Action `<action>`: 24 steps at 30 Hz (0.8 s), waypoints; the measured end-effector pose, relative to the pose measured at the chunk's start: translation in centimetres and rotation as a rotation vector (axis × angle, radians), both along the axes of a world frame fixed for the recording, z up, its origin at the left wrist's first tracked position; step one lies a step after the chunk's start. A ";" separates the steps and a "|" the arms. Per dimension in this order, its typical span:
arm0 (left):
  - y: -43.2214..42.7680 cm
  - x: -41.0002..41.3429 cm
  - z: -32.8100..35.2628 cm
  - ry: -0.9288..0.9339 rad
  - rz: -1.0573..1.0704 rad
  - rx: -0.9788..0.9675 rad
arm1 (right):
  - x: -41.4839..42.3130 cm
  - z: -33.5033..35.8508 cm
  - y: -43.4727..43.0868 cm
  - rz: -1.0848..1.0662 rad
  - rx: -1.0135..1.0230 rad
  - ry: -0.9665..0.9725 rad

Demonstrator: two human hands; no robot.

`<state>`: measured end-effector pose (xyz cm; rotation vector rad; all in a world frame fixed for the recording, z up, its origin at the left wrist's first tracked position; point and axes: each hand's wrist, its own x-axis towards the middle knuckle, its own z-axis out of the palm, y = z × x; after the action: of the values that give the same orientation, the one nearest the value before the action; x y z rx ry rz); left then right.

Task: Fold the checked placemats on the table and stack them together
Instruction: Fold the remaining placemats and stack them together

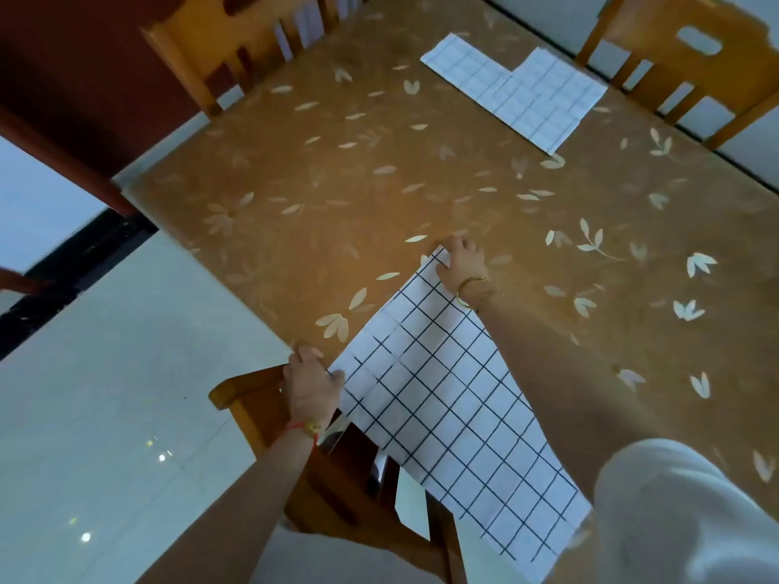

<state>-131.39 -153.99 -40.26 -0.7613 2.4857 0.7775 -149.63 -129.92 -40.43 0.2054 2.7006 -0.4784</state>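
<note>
Checked near placemat is spread open at the near edge of the table, with part of it hanging off the edge over a wooden chair. Its left corner is pinched by the left hand, fingers curled round the edge, thumb on top. Its far corner is held by the right hand, fingers bent down over it. This is read as a pinch, though the underside is not seen. Far placemats are seen well apart on the far side of the table, lying flat, one overlapping the other, seemingly folded already.

Step is judged to be the first fold of the near placemat, not yet made. For a clean fold:
- The overhang is best drawn fully onto the table first, so nothing drags or catches on the chair.
- Both held corners are to be lifted together and carried to the opposite corners; if one hand leads, the fold is skewed.
- The grid lines can be used for alignment, and the faint creases already in the cloth can be followed.
- Edges are to be matched before the crease is pressed, then smoothed flat from the middle outward.

Likely risk: the cloth slides off the edge once the corners are raised.
</note>
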 end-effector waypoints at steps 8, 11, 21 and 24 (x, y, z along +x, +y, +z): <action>-0.1 -0.7 -0.8 -0.001 0.002 -0.051 | -0.2 -0.9 -0.9 0.020 0.140 0.032; -0.2 -0.8 -1.1 -0.017 -0.007 -0.051 | -0.2 -1.1 -0.9 0.037 0.162 0.000; -0.4 -0.7 -0.1 0.084 -0.030 0.039 | 1.9 1.4 2.0 -0.022 -0.178 0.063; -0.3 -1.6 1.3 0.174 0.005 0.146 | 2.9 3.3 3.6 -0.086 -0.214 0.146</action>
<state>-133.03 -154.34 -39.00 -0.6740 2.5434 1.0555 -146.76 -126.28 -37.12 0.2359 2.7625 -0.8327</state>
